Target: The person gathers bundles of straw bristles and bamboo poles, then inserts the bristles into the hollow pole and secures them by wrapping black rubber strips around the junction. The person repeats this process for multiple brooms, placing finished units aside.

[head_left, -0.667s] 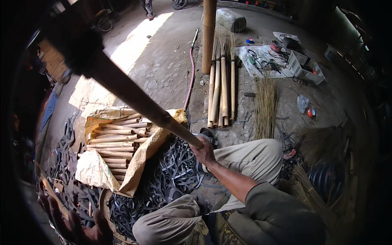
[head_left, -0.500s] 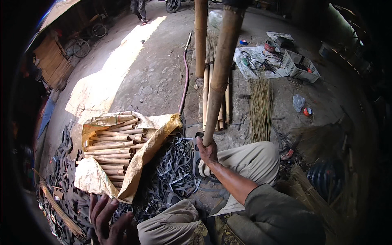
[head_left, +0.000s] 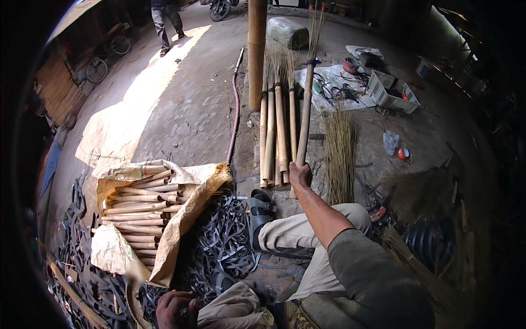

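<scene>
My right hand (head_left: 301, 175) is wrapped round the near end of the bamboo handle of a stick broom (head_left: 306, 120). A dark band ties the handle to thin bristles at its far end. Just left of it several similar brooms (head_left: 280, 129) lie side by side on the ground, bristles pointing away. My left hand (head_left: 178, 308) is low in front of my left thigh, its fingers curled; whatever they may hold is hidden. Beside it rises a blurred, curved brownish thing (head_left: 134, 301) that I cannot make out.
An opened sack (head_left: 189, 236) at left holds several bamboo tubes (head_left: 134, 211). Dark rubber strips (head_left: 227, 236) lie beside it. A bundle of thin sticks (head_left: 339, 156) is right of my hand. Further off are a post (head_left: 256, 55), a white crate (head_left: 389, 92) and a walking person (head_left: 166, 24).
The broom in my right hand has swung down from close to my view and now lies alongside the other brooms. My left hand has moved right, and its spread fingers have curled.
</scene>
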The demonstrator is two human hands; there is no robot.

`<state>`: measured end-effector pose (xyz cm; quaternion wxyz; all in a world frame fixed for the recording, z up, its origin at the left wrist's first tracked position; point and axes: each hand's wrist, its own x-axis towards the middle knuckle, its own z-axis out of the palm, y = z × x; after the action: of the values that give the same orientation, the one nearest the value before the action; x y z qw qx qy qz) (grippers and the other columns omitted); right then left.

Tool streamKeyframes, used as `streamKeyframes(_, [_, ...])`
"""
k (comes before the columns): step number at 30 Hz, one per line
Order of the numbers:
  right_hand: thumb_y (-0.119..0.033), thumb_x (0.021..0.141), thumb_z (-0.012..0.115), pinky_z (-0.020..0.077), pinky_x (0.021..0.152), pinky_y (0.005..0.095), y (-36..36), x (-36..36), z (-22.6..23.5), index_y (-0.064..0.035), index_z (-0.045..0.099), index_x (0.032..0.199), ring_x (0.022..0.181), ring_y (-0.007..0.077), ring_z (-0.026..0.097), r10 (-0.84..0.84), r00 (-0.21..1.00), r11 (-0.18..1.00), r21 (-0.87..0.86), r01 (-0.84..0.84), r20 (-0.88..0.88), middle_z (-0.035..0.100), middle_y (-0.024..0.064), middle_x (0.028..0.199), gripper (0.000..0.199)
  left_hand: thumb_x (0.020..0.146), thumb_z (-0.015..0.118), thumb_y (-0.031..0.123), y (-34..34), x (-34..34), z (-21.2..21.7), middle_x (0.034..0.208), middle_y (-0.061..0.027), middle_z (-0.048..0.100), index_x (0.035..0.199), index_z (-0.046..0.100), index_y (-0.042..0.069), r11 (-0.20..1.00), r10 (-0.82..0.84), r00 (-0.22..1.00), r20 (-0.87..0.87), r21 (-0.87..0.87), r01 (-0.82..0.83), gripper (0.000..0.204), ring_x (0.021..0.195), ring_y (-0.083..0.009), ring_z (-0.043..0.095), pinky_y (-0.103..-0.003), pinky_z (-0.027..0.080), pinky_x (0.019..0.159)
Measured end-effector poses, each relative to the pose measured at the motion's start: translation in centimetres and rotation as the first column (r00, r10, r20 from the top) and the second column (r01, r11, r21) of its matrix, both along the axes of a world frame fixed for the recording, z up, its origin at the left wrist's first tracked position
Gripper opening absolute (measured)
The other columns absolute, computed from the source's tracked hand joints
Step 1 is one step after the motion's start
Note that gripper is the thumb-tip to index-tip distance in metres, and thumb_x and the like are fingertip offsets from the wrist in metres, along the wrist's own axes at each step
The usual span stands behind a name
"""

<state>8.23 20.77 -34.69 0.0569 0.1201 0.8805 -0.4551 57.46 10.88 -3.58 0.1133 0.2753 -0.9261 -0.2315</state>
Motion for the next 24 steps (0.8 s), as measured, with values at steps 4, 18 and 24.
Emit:
streamKeyframes(4, [-0.047, 0.089, 0.072, 0.0528, 0.101, 0.0511, 0.5, -1.4, -2.0, 0.0007, 0.062, 0.129, 0.118, 0.0436, 0.066, 0.048, 0.992, 0.982, 0.177, -0.069, 0.119, 0.068, 0.0258, 0.127, 0.063, 0.091, 0.074, 0.008, -0.2, 0.4, 0.0, 0.097, -0.0149, 0.074, 0.094, 0.072, 0.002, 0.973, 0.159, 0.981, 0.111, 0.153, -0.175, 0.006, 0.09, -0.0308, 0.071, -0.038, 0.055, 0.082])
streamKeyframes(18, [-0.056, 0.096, 0.062, 0.0405, 0.118, 0.0435, -0.2, -10.8, -4.0, -0.0009, 0.055, 0.146, 0.139, 0.0379, 0.052, 0.635, 0.611, 0.426, 0.445, -0.788, 0.473, 0.052, 0.0238, 0.151, 0.074, 0.097, 0.07, 0.012, -2.2, 0.0, -1.3, 0.097, -0.0119, 0.073, 0.104, 0.072, 0.0, 0.883, 0.255, 0.926, 0.279, 0.324, -0.341, 0.014, 0.085, -0.0192, 0.068, -0.031, 0.054, 0.072])
streamKeyframes(24, [-0.045, 0.097, 0.065, 0.0501, 0.105, 0.0447, 9.1, -16.6, 2.3, -0.0024, 0.067, 0.131, 0.124, 0.0379, 0.064, 0.719, 0.643, 0.431, 0.556, -0.71, 0.264, 0.069, 0.0228, 0.129, 0.055, 0.099, 0.068, 0.011, -3.2, 0.4, -1.9, 0.085, -0.0067, 0.071, 0.105, 0.071, 0.001, 0.853, 0.207, 0.939, 0.276, 0.419, -0.311, 0.012, 0.078, -0.0132, 0.064, -0.028, 0.052, 0.071])
